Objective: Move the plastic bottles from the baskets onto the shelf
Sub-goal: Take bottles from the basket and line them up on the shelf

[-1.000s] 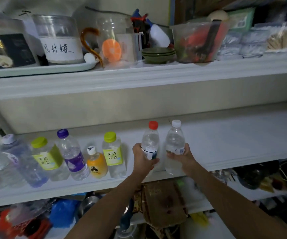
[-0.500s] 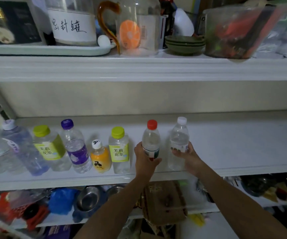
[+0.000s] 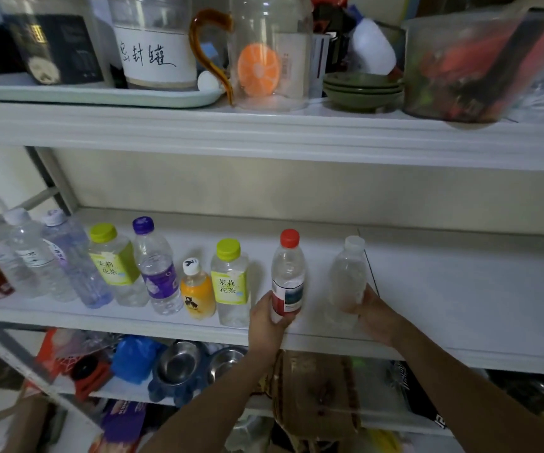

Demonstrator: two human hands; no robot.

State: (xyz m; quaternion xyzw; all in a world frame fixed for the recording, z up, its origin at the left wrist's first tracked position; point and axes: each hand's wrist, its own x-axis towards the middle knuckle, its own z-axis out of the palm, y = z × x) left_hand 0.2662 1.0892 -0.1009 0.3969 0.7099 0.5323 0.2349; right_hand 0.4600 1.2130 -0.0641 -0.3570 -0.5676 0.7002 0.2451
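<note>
My left hand grips the lower part of a clear red-capped bottle standing upright on the white middle shelf. My right hand holds a clear white-capped bottle a hand's width to its right, also upright on the shelf. To the left stands a row of several bottles: a yellow-green-capped tea bottle, a small orange juice bottle, a purple-capped bottle and more clear ones. No basket is in view.
The upper shelf carries a tray, jars, a glass jug, green dishes and a plastic tub. The lower shelf holds metal bowls, a blue bag and cardboard. The middle shelf's right half is bare.
Both hands have set their bottles further in on the shelf, and the white-capped bottle now stands farther from the red-capped one. The view has shifted closer and to the left.
</note>
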